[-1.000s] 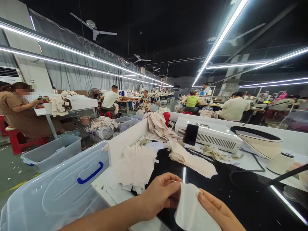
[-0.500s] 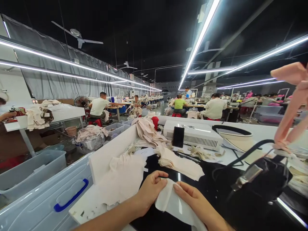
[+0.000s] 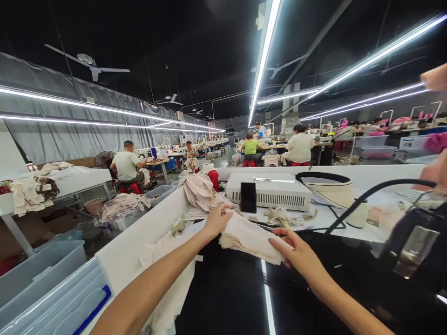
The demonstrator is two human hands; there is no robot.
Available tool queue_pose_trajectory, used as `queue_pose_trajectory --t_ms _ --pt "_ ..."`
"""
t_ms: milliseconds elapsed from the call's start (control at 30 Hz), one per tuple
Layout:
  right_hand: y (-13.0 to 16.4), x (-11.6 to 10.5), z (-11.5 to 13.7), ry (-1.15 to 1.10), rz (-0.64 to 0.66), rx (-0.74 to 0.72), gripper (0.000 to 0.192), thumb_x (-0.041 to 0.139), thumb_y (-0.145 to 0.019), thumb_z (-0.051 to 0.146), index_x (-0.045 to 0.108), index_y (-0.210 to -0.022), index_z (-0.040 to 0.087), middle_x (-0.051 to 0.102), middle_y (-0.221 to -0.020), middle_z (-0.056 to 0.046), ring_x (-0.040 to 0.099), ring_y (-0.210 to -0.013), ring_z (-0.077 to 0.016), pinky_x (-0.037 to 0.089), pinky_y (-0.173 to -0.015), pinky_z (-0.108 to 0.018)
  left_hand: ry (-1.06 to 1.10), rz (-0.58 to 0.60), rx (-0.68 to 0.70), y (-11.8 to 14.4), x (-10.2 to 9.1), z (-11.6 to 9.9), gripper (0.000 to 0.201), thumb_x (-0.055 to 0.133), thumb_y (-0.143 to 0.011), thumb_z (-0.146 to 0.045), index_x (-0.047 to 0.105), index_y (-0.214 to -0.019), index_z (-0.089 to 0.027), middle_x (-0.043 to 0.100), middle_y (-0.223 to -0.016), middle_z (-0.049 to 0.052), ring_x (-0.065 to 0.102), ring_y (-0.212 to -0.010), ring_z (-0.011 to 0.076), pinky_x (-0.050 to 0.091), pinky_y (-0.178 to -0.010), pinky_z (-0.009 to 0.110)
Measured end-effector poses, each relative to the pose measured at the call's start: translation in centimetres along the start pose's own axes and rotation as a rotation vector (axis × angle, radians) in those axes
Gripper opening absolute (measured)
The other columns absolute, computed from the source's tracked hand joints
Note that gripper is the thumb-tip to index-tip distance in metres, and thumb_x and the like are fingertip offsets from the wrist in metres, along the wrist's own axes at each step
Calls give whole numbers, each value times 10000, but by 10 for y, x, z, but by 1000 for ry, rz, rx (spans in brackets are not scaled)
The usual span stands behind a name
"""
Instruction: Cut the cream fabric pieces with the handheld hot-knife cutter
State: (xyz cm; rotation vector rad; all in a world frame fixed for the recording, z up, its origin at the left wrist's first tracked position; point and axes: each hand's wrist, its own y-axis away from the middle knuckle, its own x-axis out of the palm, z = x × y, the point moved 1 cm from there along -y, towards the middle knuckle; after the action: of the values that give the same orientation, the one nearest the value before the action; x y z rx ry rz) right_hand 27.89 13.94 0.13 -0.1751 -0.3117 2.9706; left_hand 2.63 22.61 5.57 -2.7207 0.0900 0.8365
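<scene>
Nearest the camera, the person's two forearms reach forward over the glossy black table (image 3: 237,298). Between the hands lies a flat stack of cream fabric pieces (image 3: 249,236), resting on the black surface. The left hand (image 3: 217,219) grips the stack's far left corner, thumb on top and fingers curled under the edge. The right hand (image 3: 296,251) has the stack's near right end, its thumb and forefinger laid flat over the cloth and the other fingers bent loosely below; it is half closed rather than clenched.

Half a second ago both hands were low and close to the body, pinching a single thin white piece between them. Now they have stretched out to the stack farther up the table, and that white piece is no longer in them. The view has also swung right, so the black iron (image 3: 412,242) with its hose sits larger at the right edge.

To the left of the arms a loose white cloth (image 3: 167,284) drapes over the table's edge, beside a clear plastic bin (image 3: 52,302) with a blue handle. Beyond the stack stand a white box machine (image 3: 279,197) with a dark phone (image 3: 248,197) propped against it, and a heap of beige garments (image 3: 200,190). Farther back, seated workers fill the sewing rows.
</scene>
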Motion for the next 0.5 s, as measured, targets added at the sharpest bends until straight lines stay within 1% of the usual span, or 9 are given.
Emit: queue_pose_trajectory --t_ms 67,167,233,267,333,400,433,467,500 --pt "-14 -5 -5 90 -34 1 513 768 -758 578 674 -1116 223 621 -602 72 519 -451 -164 400 -539 -307 -84 8 -6 -13 4 6 350 706 -1066 -393 664 -1330 -166 681 -1321 108 709 -1116 257 629 -952 465" --pt "-31 -8 -15 187 -42 2 504 708 -731 578 670 -1103 240 545 -473 86 579 -481 -229 457 -596 -350 -194 21 -22 -20 10 16 359 705 -1067 -383 659 -1355 -174 670 -1361 114 699 -1161 269 620 -986 482" --pt "-39 -7 -22 237 -42 -9 471 661 -732 572 667 -1079 253 544 -471 80 597 -486 -250 481 -619 -376 -251 35 -35 -19 13 24 365 704 -1068 -384 655 -1363 -176 666 -1369 116 697 -1165 270 620 -988 484" --pt "-41 -7 -25 260 -46 -19 452 644 -726 561 666 -1061 258 570 -504 67 611 -502 -258 497 -637 -391 -275 44 -43 -18 14 27 367 704 -1067 -385 654 -1365 -176 665 -1370 116 697 -1165 270 620 -987 484" --pt "-43 -7 -31 299 -67 -55 437 629 -698 531 673 -1039 261 680 -671 7 672 -617 -281 541 -720 -429 -314 62 -60 -16 16 33 370 705 -1067 -385 653 -1367 -176 665 -1370 116 697 -1165 271 620 -987 484" --pt "-42 -7 -34 335 -92 -102 455 637 -665 509 690 -1041 259 761 -950 -76 726 -855 -327 562 -864 -477 -339 73 -74 -13 16 37 370 705 -1067 -385 653 -1368 -177 665 -1371 116 697 -1167 271 619 -988 485" --pt "-40 -8 -35 351 -103 -123 468 644 -653 504 699 -1047 258 763 -1074 -108 721 -984 -355 553 -934 -504 -346 75 -81 -12 16 38 371 704 -1067 -386 652 -1369 -177 665 -1370 116 697 -1166 271 620 -988 485" --pt "-38 -9 -36 366 -111 -141 477 648 -649 504 706 -1052 255 754 -1153 -131 700 -1088 -383 539 -983 -531 -351 74 -86 -11 14 38 374 703 -1068 -388 650 -1372 -176 666 -1369 116 699 -1163 270 621 -985 484" --pt "-36 -9 -35 378 -115 -154 482 648 -651 507 712 -1055 251 748 -1190 -147 676 -1157 -406 530 -1008 -557 -353 71 -92 -9 12 38 378 703 -1068 -389 648 -1375 -176 666 -1368 116 700 -1160 270 622 -983 483"
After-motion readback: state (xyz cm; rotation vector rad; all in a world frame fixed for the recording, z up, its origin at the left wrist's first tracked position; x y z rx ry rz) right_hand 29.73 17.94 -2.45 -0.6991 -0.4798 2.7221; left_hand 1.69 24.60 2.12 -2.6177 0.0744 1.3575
